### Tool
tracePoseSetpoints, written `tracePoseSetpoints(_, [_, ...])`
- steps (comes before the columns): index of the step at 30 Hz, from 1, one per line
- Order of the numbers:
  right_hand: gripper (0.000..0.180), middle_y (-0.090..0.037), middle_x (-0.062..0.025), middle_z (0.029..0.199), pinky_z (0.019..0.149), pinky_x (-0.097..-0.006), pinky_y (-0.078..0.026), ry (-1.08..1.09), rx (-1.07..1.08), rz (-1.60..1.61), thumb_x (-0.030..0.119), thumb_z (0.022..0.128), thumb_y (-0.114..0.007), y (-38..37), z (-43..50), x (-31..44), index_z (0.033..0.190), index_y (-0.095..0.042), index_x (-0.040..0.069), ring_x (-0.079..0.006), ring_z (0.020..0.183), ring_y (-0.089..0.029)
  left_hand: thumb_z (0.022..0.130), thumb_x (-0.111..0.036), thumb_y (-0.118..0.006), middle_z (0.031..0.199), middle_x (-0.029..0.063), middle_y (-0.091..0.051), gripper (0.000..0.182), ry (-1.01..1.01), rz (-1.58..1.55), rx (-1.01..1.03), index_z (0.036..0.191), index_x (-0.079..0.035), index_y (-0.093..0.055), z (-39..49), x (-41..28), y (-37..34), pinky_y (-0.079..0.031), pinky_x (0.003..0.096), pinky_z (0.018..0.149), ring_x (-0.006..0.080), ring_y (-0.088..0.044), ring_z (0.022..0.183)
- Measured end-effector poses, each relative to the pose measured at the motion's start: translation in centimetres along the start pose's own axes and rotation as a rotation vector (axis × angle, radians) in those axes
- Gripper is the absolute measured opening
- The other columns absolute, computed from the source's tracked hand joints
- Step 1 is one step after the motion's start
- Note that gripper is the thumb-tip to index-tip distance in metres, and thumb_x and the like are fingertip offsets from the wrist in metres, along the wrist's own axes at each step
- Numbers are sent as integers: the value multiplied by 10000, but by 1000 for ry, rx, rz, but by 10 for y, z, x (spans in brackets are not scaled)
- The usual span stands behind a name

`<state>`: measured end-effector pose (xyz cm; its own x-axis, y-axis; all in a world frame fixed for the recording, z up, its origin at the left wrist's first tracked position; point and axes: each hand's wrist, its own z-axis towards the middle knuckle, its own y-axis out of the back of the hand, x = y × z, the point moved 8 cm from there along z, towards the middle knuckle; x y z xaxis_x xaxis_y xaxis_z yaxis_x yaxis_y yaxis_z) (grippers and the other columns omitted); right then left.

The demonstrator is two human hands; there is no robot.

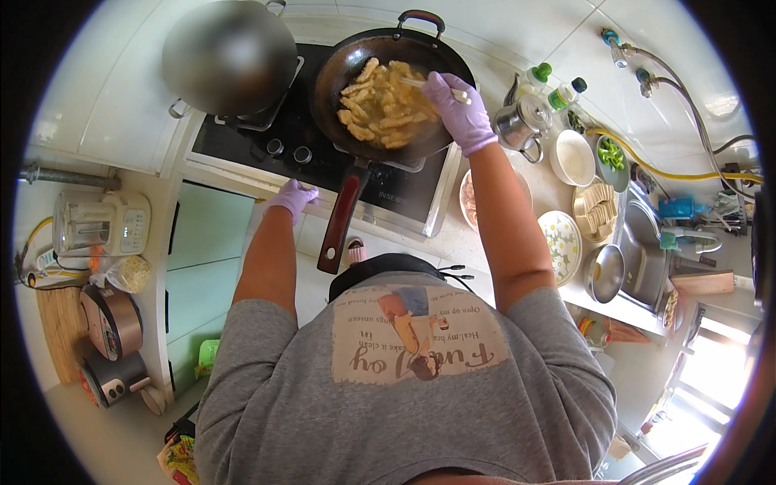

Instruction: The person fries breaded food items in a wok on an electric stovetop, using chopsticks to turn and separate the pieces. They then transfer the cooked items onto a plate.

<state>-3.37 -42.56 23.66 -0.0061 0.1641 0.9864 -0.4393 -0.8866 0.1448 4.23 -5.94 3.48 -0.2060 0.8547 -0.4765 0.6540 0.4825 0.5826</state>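
Observation:
My right hand, in a lilac glove, holds pale chopsticks whose tips reach into a dark wok. Golden battered strips lie in bubbling oil inside it. The wok sits on a black gas hob, and its long red-and-black handle points toward my body. My left hand, gloved the same way, rests at the counter's front edge, left of that handle. Its fingers are partly hidden, so their grip is unclear. Part of the wok's right rim lies behind my right hand.
A second round pan, partly blurred, stands at the hob's left. To the right are a metal pot, a white bowl, a flowered plate, a steel bowl and a sink. A rice cooker stands far left.

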Motion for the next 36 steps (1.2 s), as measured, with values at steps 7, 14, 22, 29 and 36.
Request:
tracePoseSetpoints(7, [452,-681,-92,878,773,-286,-480,10,109,-230,420,902,-583,-36,18,-2,1045,-649,-4,-165,812,-608,843,-350,-682,888,70,-686,382,0,53,-12,994,-54,-493,-6,-3,3,-394,365,918,207,-573,939])
tracePoseSetpoints(14, [441,-678,-182,913,775,-353,-488,176,172,-149,426,895,-575,-58,2,29,1037,-657,17,-322,858,-643,836,-368,-683,888,58,-684,397,2,127,-27,1002,-55,-503,1,1,2,-391,368,928,216,-573,956])
tracePoseSetpoints(22, [351,-701,-94,843,725,-278,-485,77,184,-61,328,898,-610,-45,-12,4,1002,-674,-1,-155,762,-636,845,-376,-672,911,82,-673,380,-24,93,-3,981,-57,-515,-8,-5,4,-424,374,885,224,-590,918])
tracePoseSetpoints(29, [273,-695,-43,875,757,-218,-491,-6,134,-149,224,911,-623,-14,-38,10,1012,-674,-24,-81,816,-605,849,-360,-672,909,82,-674,373,-7,89,-21,997,-55,-518,-6,-4,4,-447,374,842,226,-594,888])
tracePoseSetpoints(36, [309,-691,-70,801,730,-275,-477,-89,56,21,313,885,-607,-26,-19,-14,942,-691,21,-141,739,-608,847,-351,-675,910,74,-691,391,14,62,-21,1016,-40,-508,-2,-1,3,-420,366,889,216,-588,922])
